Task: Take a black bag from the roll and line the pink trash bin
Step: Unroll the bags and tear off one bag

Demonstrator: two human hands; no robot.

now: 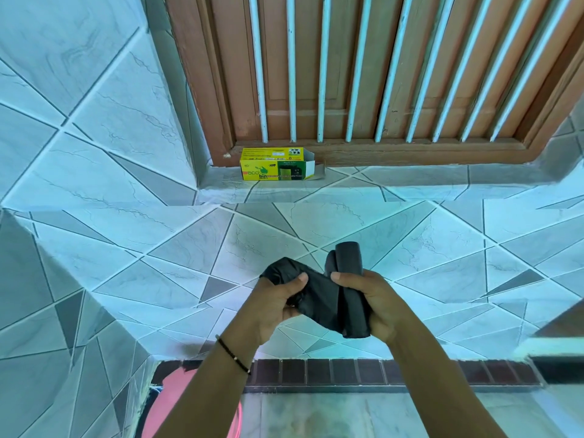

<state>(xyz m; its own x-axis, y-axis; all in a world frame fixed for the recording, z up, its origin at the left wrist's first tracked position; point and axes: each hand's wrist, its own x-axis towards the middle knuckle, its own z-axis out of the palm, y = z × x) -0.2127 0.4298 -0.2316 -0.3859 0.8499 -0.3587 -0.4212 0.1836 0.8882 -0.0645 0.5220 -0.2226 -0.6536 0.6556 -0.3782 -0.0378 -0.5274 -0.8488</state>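
Note:
A black roll of bags (350,292) stands upright in my right hand (376,301), which is shut around it. One black bag (284,270) runs off the roll to the left, partly unrolled and bunched. My left hand (278,301) pinches that loose end between thumb and fingers. Both hands are in front of the tiled wall, at the middle of the head view. The pink trash bin (177,403) shows at the bottom left, mostly hidden by my left forearm.
A yellow bin-bag box (275,164) with an open flap lies on the tiled window ledge (410,181), below a wooden window with pale bars (319,74). A row of dark brown tiles (347,371) runs along the base of the wall.

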